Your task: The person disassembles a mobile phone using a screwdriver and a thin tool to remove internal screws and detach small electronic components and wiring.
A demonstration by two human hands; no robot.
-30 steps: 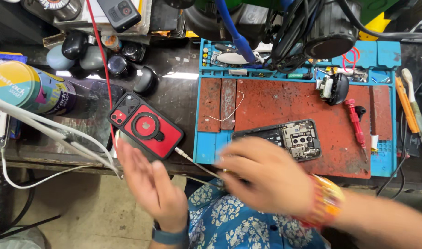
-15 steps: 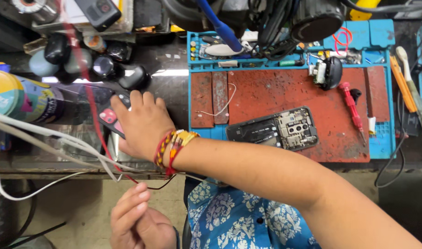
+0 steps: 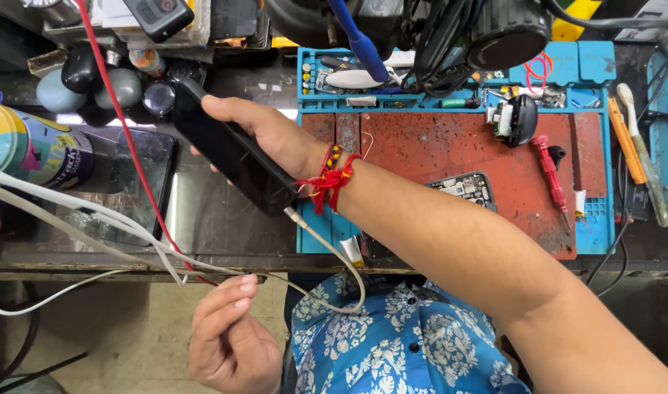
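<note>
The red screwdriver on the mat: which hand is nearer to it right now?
Right. The right hand grips a black phone at the mat's left side, well left of the red screwdriver. The left hand hangs below the bench edge, farther off.

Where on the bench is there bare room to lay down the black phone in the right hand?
The red mat is bare between the forearm and the red screwdriver, above the opened phone. The glass top is bare below the black phone in the right hand. It is crowded along the back tray and at the left by the can and cables.
</note>
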